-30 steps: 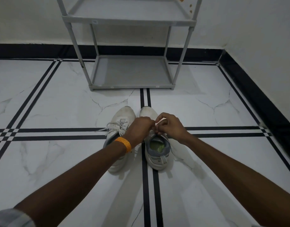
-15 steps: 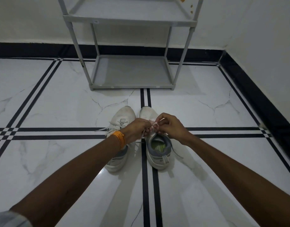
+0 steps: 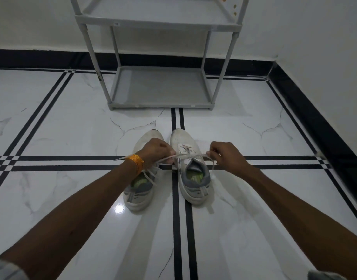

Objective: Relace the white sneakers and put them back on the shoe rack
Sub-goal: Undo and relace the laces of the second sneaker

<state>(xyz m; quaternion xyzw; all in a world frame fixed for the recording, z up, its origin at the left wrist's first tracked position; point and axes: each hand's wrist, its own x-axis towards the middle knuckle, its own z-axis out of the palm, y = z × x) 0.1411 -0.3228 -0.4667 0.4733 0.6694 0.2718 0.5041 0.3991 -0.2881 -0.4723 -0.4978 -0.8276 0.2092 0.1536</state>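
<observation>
Two white sneakers stand side by side on the marble floor (image 3: pixel 254 229), toes toward the grey shoe rack (image 3: pixel 159 89) beyond. The left hand (image 3: pixel 155 152) and right hand (image 3: pixel 226 156) each pinch an end of the right sneaker's (image 3: pixel 195 186) lace (image 3: pixel 190 155), stretched taut across it; the left sneaker (image 3: pixel 139 190) sits just beside.
</observation>
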